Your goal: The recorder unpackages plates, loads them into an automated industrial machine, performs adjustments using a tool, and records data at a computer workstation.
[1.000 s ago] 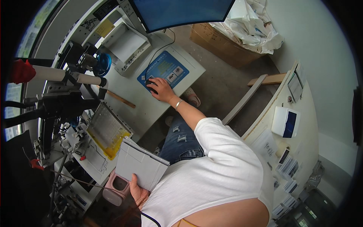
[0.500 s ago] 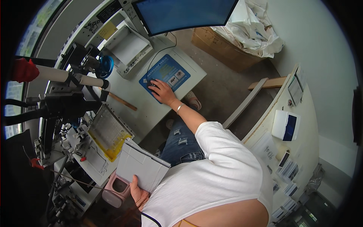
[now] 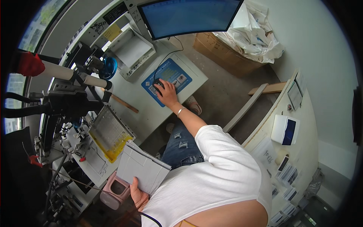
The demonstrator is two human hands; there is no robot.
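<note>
My right hand [image 3: 166, 95] rests over a black computer mouse [image 3: 158, 86], its fingers draped on it. Under the mouse lies a blue printed mouse pad [image 3: 182, 80] at the edge of the white desk. A thin cable runs from the mouse toward the monitor [image 3: 191, 19], which shows a blue screen. Close to my body, my left hand [image 3: 138, 195] grips a stack of flat light-grey panels [image 3: 141, 170]. The thumb lies on the top face; the other fingers are hidden beneath the stack.
A yellow-edged framed screen [image 3: 109, 132] and black machine parts [image 3: 64, 102] stand at the left. Below them is a pink stool [image 3: 115, 191]. A cardboard box [image 3: 223, 55] of white wrapping sits at the far right, and a white table [image 3: 261, 128] holds small packs.
My right hand and the mouse have shifted slightly to the right on the pad. The whole view has tilted a little. My left hand still holds the panels.
</note>
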